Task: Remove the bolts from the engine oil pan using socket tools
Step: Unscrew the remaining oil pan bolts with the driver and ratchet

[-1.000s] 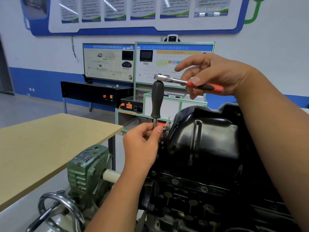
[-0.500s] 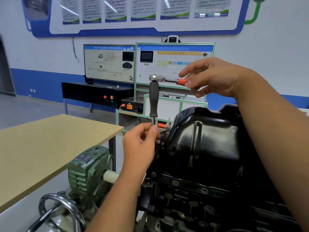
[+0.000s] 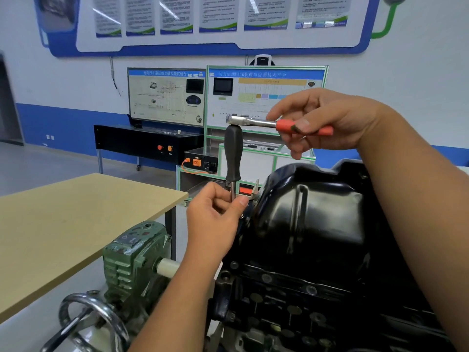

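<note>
A person's right hand (image 3: 327,120) grips the red handle of a ratchet (image 3: 276,124) seated atop a black-handled socket driver (image 3: 233,153), while the left hand (image 3: 215,214) pinches the driver's steel shaft at the far left edge of the black engine oil pan (image 3: 312,219). Over the last second the ratchet handle has swung slightly back and forth — likely a bolt, hidden behind the fingers, being worked loose.
</note>
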`<state>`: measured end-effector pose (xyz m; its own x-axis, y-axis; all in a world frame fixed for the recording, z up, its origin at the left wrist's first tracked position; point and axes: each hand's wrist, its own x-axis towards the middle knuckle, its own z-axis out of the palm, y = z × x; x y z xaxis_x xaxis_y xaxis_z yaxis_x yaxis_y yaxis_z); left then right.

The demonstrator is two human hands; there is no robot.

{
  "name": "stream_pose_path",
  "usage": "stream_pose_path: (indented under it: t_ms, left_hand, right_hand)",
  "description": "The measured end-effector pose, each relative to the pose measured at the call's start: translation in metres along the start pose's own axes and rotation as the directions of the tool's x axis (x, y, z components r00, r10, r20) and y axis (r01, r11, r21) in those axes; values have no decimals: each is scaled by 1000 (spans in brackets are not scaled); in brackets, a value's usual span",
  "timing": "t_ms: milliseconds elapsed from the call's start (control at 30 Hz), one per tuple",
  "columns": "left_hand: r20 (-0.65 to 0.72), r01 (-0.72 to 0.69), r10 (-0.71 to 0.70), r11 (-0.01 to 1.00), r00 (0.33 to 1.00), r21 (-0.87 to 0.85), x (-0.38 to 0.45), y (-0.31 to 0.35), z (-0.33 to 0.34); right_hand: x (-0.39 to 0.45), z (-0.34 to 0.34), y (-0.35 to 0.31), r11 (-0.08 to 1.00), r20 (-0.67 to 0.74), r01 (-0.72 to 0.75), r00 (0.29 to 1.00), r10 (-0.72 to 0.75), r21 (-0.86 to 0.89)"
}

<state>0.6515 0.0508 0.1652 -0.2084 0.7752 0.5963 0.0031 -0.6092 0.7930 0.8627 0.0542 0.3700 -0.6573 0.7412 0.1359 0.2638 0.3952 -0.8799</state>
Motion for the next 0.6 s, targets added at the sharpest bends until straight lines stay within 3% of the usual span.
stream_pose_path:
  t_ms: [33, 133, 200, 267, 333, 400, 467, 533, 600]
  left_hand:
    - [18, 4, -3, 1000, 1000, -21, -1, 1, 0]
    - [117, 21, -9, 994, 993, -104, -4, 7, 0]
    - [142, 22, -10, 996, 990, -86, -5, 8, 0]
    - [92, 18, -13, 998, 996, -56, -5, 8, 1]
    - [46, 7, -5, 999, 999, -45, -4, 8, 1]
    - [38, -18, 19, 999, 999, -33, -3, 8, 3]
    - [61, -28, 30, 999, 998, -32, -4, 9, 3]
    - [86, -26, 28, 999, 996, -29, -5, 10, 4]
    - [90, -24, 26, 999, 996, -27, -4, 10, 3]
  right_hand:
    - [1, -1, 1, 1000, -30, 4, 1000, -5, -27]
    - [8, -4, 4, 985, -370, -76, 929, 13, -158]
    - [8, -5, 5, 978, -426, -105, 905, 20, -178]
    - [6, -4, 4, 989, -266, -70, 964, 33, -133]
    - [1, -1, 1, 999, -1, -29, 1000, 29, -32]
    - [1, -2, 1, 1000, 64, -5, 998, 6, -18]
    - [6, -5, 3, 996, -157, -2, 988, -12, -85]
    - [10, -8, 5, 993, -392, -31, 920, -15, -111]
    - [10, -9, 6, 990, -409, -55, 913, -2, -128]
